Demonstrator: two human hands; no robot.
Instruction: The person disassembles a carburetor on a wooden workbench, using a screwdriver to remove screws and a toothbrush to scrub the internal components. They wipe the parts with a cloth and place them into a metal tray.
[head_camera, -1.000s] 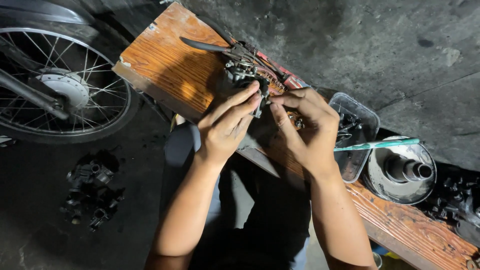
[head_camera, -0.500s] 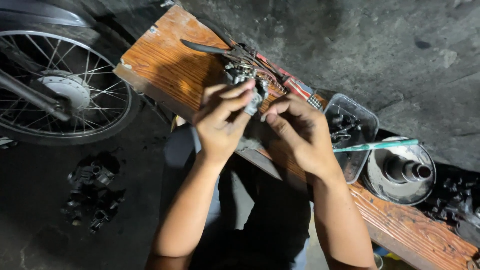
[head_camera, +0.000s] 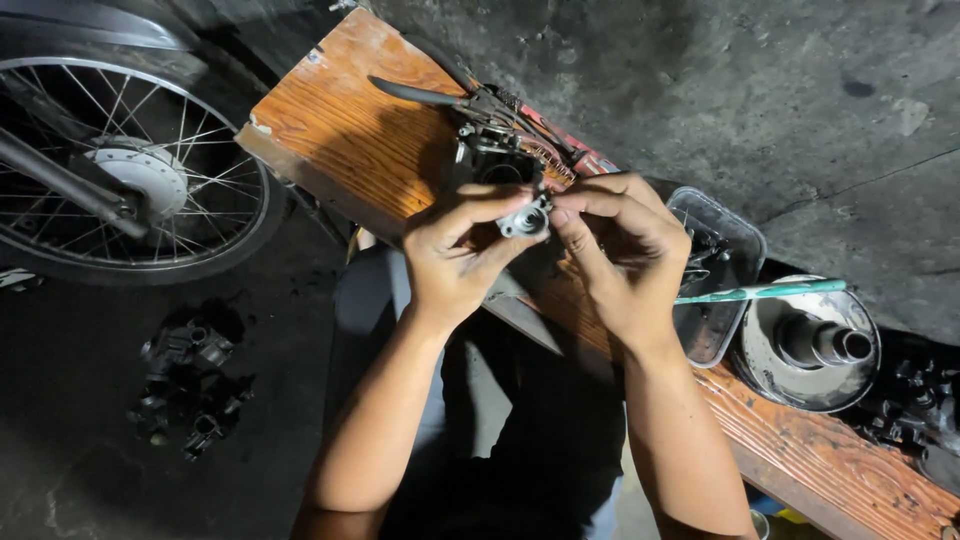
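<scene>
Both of my hands hold a small round grey metal part (head_camera: 525, 219) over a wooden bench (head_camera: 345, 130). My left hand (head_camera: 455, 255) pinches it from the left with thumb and fingers. From the right, the fingertips of my right hand (head_camera: 620, 250) close on the same part. Just behind it a dark metal engine piece (head_camera: 490, 158) rests on the bench, beside pliers with dark handles (head_camera: 425, 97) and a red-handled tool (head_camera: 565, 143).
A spoked motorcycle wheel (head_camera: 120, 185) stands at the left. Dark greasy parts (head_camera: 190, 385) lie on the floor below it. A clear plastic tray (head_camera: 735, 255) of small parts, a green-handled brush (head_camera: 765, 292) and a round metal drum (head_camera: 810, 345) sit on the bench at right.
My hands have lifted the small metal part off the dark engine piece and drawn it toward me. The fingers have regripped it at its sides.
</scene>
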